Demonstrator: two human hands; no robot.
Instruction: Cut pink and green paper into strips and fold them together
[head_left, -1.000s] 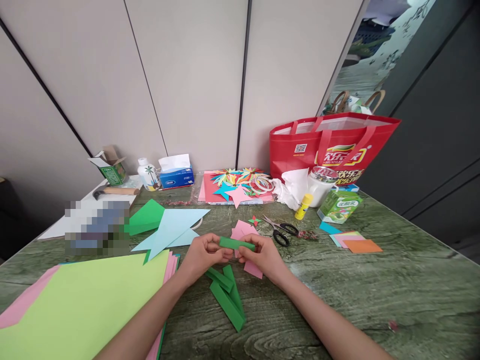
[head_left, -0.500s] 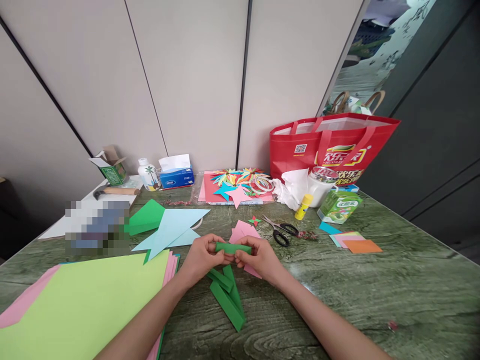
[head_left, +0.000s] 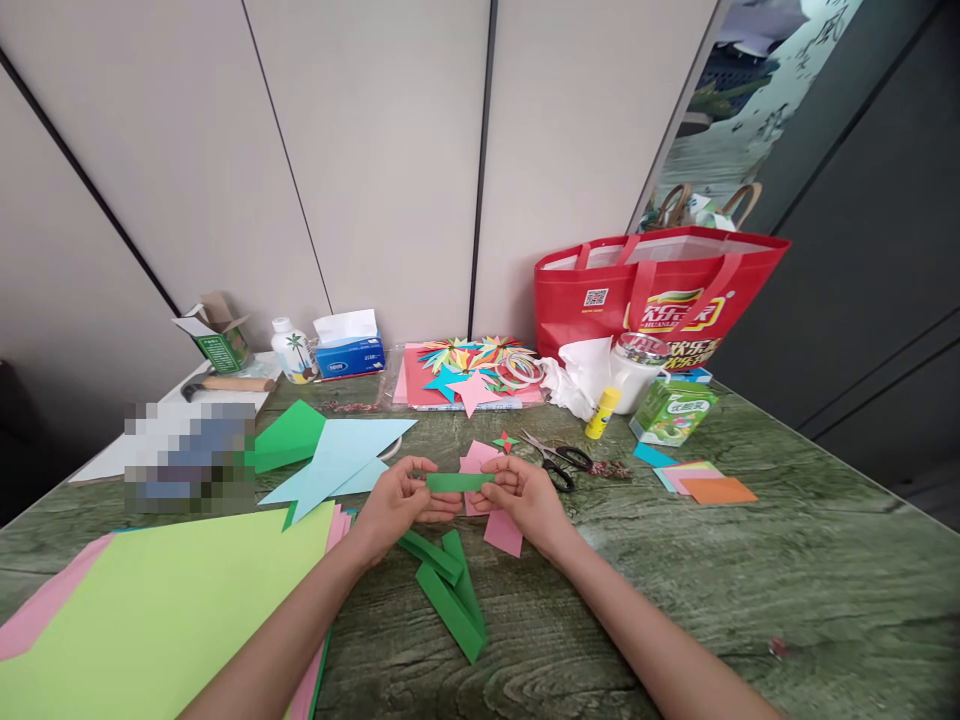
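Note:
A folded green paper strip (head_left: 459, 482) is stretched level between my two hands above the table. My left hand (head_left: 397, 505) pinches its left end, thumb on the near side. At the strip's other end, my right hand (head_left: 529, 505) grips it between thumb and fingers. Below the hands lie several folded green paper strips (head_left: 454, 600) in a loose pile. Pink paper pieces (head_left: 504, 533) are partly hidden behind the strip and my right hand. Black-handled scissors (head_left: 559, 462) rest just past my right hand.
Large coloured sheets (head_left: 187, 590) cover the left front, with light blue paper (head_left: 345, 455) beyond. A yellow glue stick (head_left: 602, 413), a green carton (head_left: 675, 412) and a red bag (head_left: 577, 310) stand right. A tissue pack (head_left: 351, 357) and a hammer (head_left: 232, 383) lie at the back left.
The strip now looks flatter and is held by its ends, with my hands slightly farther apart. More of the pink paper shows beneath. The view has shifted slightly.

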